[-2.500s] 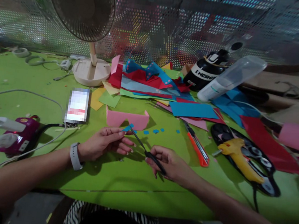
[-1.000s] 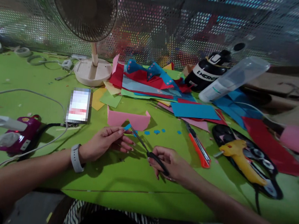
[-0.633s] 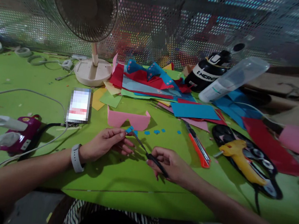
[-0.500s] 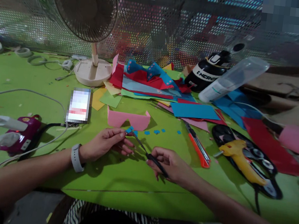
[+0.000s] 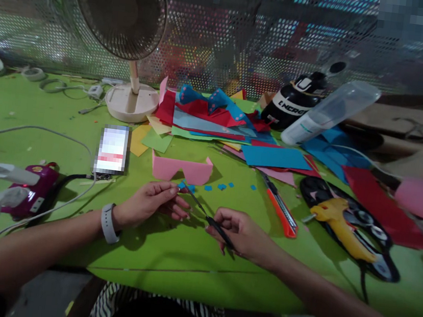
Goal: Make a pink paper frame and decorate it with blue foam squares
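My right hand point(image 5: 235, 229) is closed around the black handles of a pair of scissors point(image 5: 219, 229). Their thin blades point up and left, with the tips beside my left fingertips. Thumb and index finger of my left hand point(image 5: 160, 199) pinch a small piece of blue paper point(image 5: 181, 185), mostly covered by the fingers. Just beyond lies a pair of pink paper glasses point(image 5: 181, 169), standing folded on the table. Small blue paper scraps point(image 5: 208, 188) are scattered to the right of my left fingertips.
An orange utility knife point(image 5: 281, 208) and a yellow glue gun point(image 5: 345, 226) lie at right. A phone point(image 5: 112, 149), a purple power adapter point(image 5: 36, 191) and loose cables are at left. Behind stand a fan point(image 5: 131, 102), stacked coloured paper point(image 5: 208, 124), a black bottle point(image 5: 289, 106) and a clear bottle point(image 5: 328, 116).
The blue paper at the left fingertips shows smaller, and the scissor blades have closed in slightly there. Both hands stay nearly in place.
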Demonstrator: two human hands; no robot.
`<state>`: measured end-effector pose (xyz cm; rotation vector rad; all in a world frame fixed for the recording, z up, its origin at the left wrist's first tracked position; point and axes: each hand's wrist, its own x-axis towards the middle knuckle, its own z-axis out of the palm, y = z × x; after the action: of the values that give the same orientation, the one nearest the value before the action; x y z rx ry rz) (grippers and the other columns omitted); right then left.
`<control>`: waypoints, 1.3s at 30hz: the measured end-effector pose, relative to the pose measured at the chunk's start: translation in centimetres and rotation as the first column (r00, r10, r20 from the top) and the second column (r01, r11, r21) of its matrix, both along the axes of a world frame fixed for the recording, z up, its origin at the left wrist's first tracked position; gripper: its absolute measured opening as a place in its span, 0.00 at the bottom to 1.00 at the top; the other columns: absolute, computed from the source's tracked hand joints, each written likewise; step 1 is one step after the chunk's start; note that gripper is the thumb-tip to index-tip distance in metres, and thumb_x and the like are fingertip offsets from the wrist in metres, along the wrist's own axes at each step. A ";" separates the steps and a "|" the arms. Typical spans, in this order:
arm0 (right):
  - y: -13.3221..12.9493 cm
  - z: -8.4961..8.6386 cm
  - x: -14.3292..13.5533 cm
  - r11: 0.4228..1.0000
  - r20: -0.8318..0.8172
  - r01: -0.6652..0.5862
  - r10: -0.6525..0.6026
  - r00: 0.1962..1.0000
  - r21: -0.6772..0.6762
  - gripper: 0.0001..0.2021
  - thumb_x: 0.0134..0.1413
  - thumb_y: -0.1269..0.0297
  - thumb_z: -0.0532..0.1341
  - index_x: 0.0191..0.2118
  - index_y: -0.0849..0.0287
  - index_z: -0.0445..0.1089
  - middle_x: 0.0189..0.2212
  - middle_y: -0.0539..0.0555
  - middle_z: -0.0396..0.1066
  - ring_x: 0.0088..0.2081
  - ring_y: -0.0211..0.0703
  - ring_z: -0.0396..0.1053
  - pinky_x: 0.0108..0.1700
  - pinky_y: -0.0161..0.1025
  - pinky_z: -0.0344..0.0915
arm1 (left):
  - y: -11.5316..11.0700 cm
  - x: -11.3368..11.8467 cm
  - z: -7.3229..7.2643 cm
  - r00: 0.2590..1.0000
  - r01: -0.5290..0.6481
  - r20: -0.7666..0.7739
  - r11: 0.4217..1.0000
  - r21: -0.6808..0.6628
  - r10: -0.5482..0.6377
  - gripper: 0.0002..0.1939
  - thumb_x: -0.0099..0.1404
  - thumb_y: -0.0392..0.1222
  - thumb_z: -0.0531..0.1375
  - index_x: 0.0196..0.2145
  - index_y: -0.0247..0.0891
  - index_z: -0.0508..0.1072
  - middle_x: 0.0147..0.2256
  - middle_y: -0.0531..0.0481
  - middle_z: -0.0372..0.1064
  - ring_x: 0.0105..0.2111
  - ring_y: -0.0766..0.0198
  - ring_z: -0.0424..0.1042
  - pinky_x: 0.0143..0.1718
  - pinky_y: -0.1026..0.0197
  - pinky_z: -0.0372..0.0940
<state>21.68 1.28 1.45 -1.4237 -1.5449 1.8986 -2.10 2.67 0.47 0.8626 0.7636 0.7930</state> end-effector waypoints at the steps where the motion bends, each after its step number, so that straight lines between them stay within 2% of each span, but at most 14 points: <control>1: 0.0 -0.1 0.0 1.000 0.000 0.003 -0.003 1.000 0.003 0.25 0.37 0.43 0.70 0.26 0.57 0.59 0.16 0.42 0.61 0.17 0.30 0.59 0.18 0.30 0.55 | 0.0 0.0 0.0 1.000 0.000 0.004 1.000 -0.004 0.000 0.13 0.65 0.46 0.61 0.40 0.32 0.72 0.34 0.43 0.77 0.30 0.64 0.78 0.35 0.62 0.72; 5: 0.2 0.1 -0.1 1.000 0.007 0.021 -0.021 1.000 -0.010 0.26 0.34 0.42 0.71 0.25 0.57 0.59 0.15 0.43 0.62 0.16 0.29 0.57 0.16 0.30 0.50 | 0.1 -0.1 -0.1 1.000 0.002 0.024 1.000 -0.026 -0.001 0.12 0.67 0.46 0.60 0.41 0.32 0.72 0.36 0.42 0.77 0.32 0.62 0.78 0.36 0.60 0.72; 10: 0.3 0.5 0.1 0.999 0.015 0.028 -0.028 1.000 -0.021 0.26 0.34 0.43 0.71 0.25 0.57 0.58 0.14 0.43 0.62 0.15 0.29 0.56 0.15 0.29 0.48 | 0.2 -0.2 -0.2 0.999 0.012 0.046 0.999 -0.031 -0.011 0.12 0.68 0.44 0.58 0.43 0.32 0.72 0.37 0.41 0.77 0.34 0.60 0.78 0.37 0.57 0.72; 15: 0.2 0.4 0.5 1.000 -0.001 0.008 -0.008 1.000 -0.006 0.24 0.37 0.46 0.71 0.26 0.57 0.60 0.15 0.43 0.63 0.16 0.29 0.58 0.17 0.28 0.52 | 0.2 -0.2 0.1 0.997 -0.045 0.069 0.999 -0.032 0.047 0.10 0.67 0.43 0.59 0.38 0.32 0.73 0.36 0.42 0.78 0.33 0.62 0.78 0.37 0.60 0.72; 21: 0.0 0.6 0.0 0.999 -0.019 0.032 -0.032 0.999 -0.016 0.25 0.33 0.47 0.73 0.25 0.58 0.60 0.16 0.42 0.61 0.19 0.30 0.60 0.21 0.30 0.59 | 0.1 -0.2 0.4 0.995 -0.017 0.094 0.999 -0.037 0.020 0.10 0.66 0.43 0.60 0.36 0.31 0.73 0.38 0.41 0.78 0.33 0.61 0.79 0.37 0.61 0.72; 28: 0.0 0.6 -0.1 0.999 -0.036 0.025 -0.027 0.999 -0.039 0.26 0.31 0.47 0.74 0.24 0.58 0.59 0.16 0.42 0.61 0.19 0.29 0.59 0.21 0.29 0.60 | 0.2 -0.3 0.5 0.997 0.030 0.067 0.998 -0.050 -0.027 0.11 0.67 0.44 0.60 0.40 0.31 0.72 0.36 0.42 0.78 0.30 0.63 0.78 0.36 0.61 0.72; 39: -0.1 0.8 -0.2 0.999 -0.037 0.013 -0.015 0.999 -0.049 0.26 0.31 0.46 0.73 0.24 0.57 0.60 0.16 0.42 0.60 0.19 0.30 0.59 0.21 0.30 0.60 | 0.1 -0.3 0.3 0.997 0.051 0.054 0.997 -0.051 -0.049 0.11 0.67 0.44 0.59 0.40 0.32 0.73 0.38 0.40 0.78 0.31 0.62 0.79 0.37 0.60 0.72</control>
<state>21.44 1.19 2.27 -1.4080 -1.4770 1.9561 -2.39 2.80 0.76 0.8078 0.7108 0.7455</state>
